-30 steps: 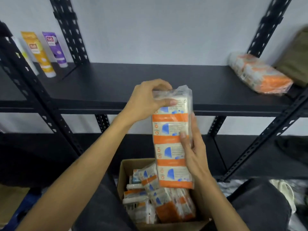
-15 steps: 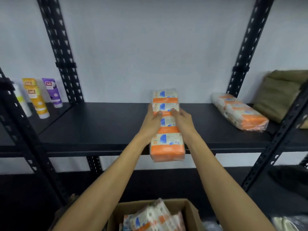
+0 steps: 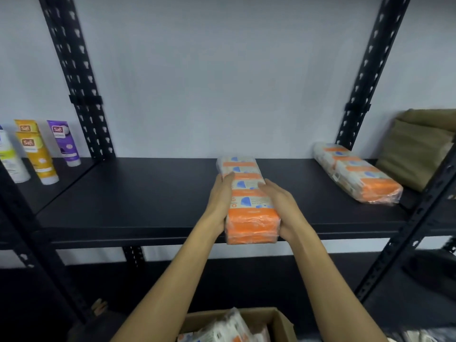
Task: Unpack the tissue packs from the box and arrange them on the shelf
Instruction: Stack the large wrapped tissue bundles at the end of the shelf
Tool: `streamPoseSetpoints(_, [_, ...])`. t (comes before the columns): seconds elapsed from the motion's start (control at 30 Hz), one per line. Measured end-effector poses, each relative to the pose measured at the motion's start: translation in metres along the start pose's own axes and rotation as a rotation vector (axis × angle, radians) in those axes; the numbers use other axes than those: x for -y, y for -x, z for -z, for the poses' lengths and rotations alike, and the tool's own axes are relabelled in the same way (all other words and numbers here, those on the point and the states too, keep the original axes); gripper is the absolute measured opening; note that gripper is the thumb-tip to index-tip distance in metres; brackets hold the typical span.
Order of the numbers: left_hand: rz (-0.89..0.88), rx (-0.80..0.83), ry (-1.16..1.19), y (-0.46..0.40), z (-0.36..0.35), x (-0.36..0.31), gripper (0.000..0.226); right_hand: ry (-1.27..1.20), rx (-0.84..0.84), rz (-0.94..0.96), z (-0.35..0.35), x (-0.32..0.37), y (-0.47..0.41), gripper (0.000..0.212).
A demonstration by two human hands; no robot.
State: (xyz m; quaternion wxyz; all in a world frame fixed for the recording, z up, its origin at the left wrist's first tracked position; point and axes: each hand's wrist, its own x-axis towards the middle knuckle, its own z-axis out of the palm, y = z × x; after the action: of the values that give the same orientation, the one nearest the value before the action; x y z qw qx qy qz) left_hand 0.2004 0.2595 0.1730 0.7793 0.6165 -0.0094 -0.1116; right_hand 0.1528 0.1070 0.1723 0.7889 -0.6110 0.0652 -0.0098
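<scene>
Premises present as a stockroom or shop storage area: black boltless metal racking with perforated uprights (image 3: 79,77) stands against a plain pale wall, and its dark shelf (image 3: 148,193) carries goods set out by type. Retail items are grouped on it: upright cosmetic tubes (image 3: 39,156) at the left, a wrapped multipack of tissue packs (image 3: 355,175) lying at the right beside folded olive fabric (image 3: 419,149), and a second multipack (image 3: 246,196) placed at the shelf's middle. An open cardboard box (image 3: 276,322) of further tissue packs sits below the shelf front, consistent with stock being unpacked.
</scene>
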Motion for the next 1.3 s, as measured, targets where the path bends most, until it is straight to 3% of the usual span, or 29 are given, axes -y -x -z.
streamPoseSetpoints(0.33, [-0.138,0.011,-0.311,-0.006,-0.004,0.007,0.036,0.154,0.089,0.025,-0.002,0.001,-0.001,0.029])
streamPoseSetpoints(0.5, [-0.093,0.037,-0.393,-0.004,0.002,0.003,0.033,0.255,0.125,0.015,0.002,0.007,-0.002,0.027])
streamPoseSetpoints(0.63, [-0.029,0.073,-0.409,-0.012,0.012,-0.021,0.027,0.375,-0.027,0.089,0.003,0.019,-0.009,0.033])
streamPoseSetpoints(0.77, [-0.009,-0.011,-0.268,-0.039,0.008,-0.035,0.033,0.313,-0.142,0.074,-0.005,0.029,-0.036,0.047])
streamPoseSetpoints(0.97, [-0.023,-0.002,-0.346,-0.057,-0.009,-0.023,0.046,0.325,-0.021,0.009,-0.014,0.026,-0.063,0.022])
streamPoseSetpoints(1.2, [-0.067,-0.026,-0.321,-0.075,-0.006,-0.013,0.047,0.439,0.065,0.008,-0.005,0.025,-0.082,0.039])
streamPoseSetpoints(1.3, [-0.038,0.036,-0.515,-0.081,-0.003,-0.021,0.056,0.641,0.086,0.022,-0.004,0.035,-0.083,0.043])
